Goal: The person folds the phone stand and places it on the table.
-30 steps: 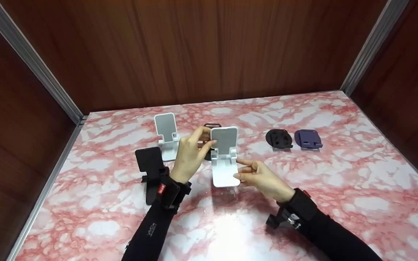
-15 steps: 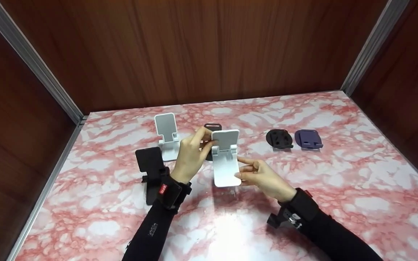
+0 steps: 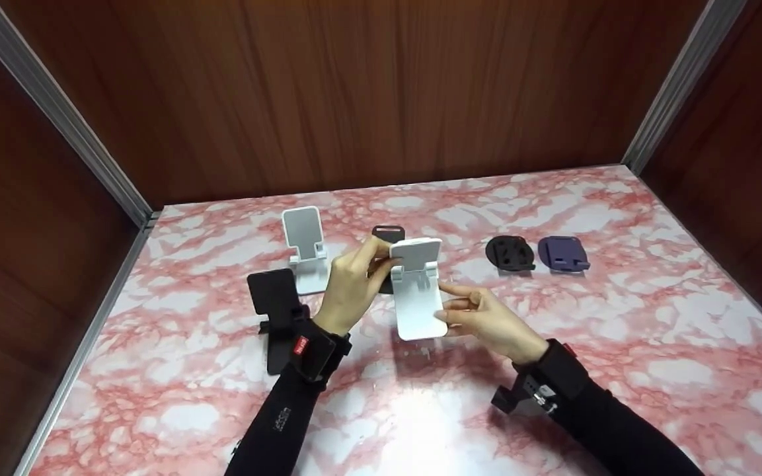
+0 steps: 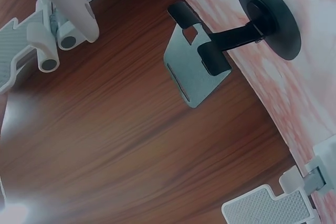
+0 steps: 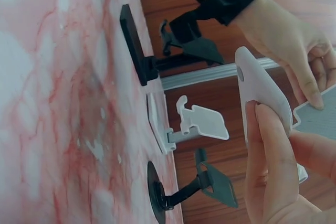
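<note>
Operator: Where is the workpiece, and which step is in hand?

Manual: Within the wood-grained walls point(image 3: 420, 86), you have the white phone stand point(image 3: 417, 287) raised above the bench point(image 3: 189, 416), near its middle. The step appears to be setting the angle between its base plate point(image 3: 420, 314) and its panel point(image 3: 418, 253). Your right hand point(image 3: 496, 324) grips the base plate's right edge; your left hand point(image 3: 354, 281) pinches the panel's left edge. On both, the fingers are closed to the thickness of the part, thumb opposed.

Operator: What would the next move call for?

Manual: Any further swing of the panel calls for a steady base plate and gentle pressure from your left hand. The hinge will probably resist by friction; a hurried push could slip the pinch.

Operator: List materials and shapes, largest first.

Manual: The bench is glossy, marbled red and white. At its left stand a matt black phone stand point(image 3: 273, 291) and a second white stand point(image 3: 304, 235). Behind your workpiece, partly hidden, is a dark stand point(image 3: 388, 234) with a disc base and slotted panel. At the right lie a black folded stand point(image 3: 511, 254) and a purple folded stand point(image 3: 564, 251). Your workpiece looks like smooth plastic, round-cornered; its panel carries a finely textured grey pad.
</note>
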Tool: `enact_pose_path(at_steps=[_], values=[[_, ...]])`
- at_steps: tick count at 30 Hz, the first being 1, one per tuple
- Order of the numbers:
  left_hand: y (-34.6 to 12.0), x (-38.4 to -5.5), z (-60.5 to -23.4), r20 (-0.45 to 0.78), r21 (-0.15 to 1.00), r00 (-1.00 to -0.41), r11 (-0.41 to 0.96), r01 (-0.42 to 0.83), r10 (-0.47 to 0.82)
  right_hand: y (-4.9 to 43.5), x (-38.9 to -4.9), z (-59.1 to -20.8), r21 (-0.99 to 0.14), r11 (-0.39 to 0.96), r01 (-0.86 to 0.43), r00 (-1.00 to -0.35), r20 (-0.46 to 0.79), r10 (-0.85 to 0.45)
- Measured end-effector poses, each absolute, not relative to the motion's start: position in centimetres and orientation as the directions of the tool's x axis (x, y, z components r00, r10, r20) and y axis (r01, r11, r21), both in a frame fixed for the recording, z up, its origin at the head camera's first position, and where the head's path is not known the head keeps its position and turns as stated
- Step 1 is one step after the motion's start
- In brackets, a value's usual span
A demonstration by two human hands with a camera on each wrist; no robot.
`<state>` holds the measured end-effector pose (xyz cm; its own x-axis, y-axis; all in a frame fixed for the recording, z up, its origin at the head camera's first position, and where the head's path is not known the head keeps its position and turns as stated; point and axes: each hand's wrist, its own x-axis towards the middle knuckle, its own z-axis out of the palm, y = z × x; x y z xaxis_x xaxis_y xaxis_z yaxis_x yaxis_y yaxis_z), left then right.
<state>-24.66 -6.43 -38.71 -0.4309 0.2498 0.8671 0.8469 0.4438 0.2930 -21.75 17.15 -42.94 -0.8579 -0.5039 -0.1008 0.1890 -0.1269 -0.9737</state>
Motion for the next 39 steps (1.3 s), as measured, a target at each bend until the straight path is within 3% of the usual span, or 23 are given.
enact_pose_path(at_steps=[4,16,27,39], values=[[-6.2,-24.7,-38.9,0.881,0.243,-0.391,0.456,0.856,0.266,17.3,-21.8,-42.6,-0.961,-0.172,0.216,-0.849,-0.098,-0.519],[-5.4,-25.2,-40.4,0.911,-0.005,-0.192,0.474,0.880,0.365,18.1,-22.4,-42.0,-0.945,-0.238,0.224,-0.853,-0.072,-0.517],[-5.4,-25.3,-41.1,0.895,-0.097,-0.131,0.471,0.877,0.427,18.2,-22.5,-41.4,-0.915,-0.251,0.315,-0.810,-0.121,-0.574],[-5.2,-25.4,-41.4,0.882,-0.146,-0.086,0.442,0.885,0.463,18.3,-22.5,-41.4,-0.918,-0.247,0.312,-0.775,-0.095,-0.624]])
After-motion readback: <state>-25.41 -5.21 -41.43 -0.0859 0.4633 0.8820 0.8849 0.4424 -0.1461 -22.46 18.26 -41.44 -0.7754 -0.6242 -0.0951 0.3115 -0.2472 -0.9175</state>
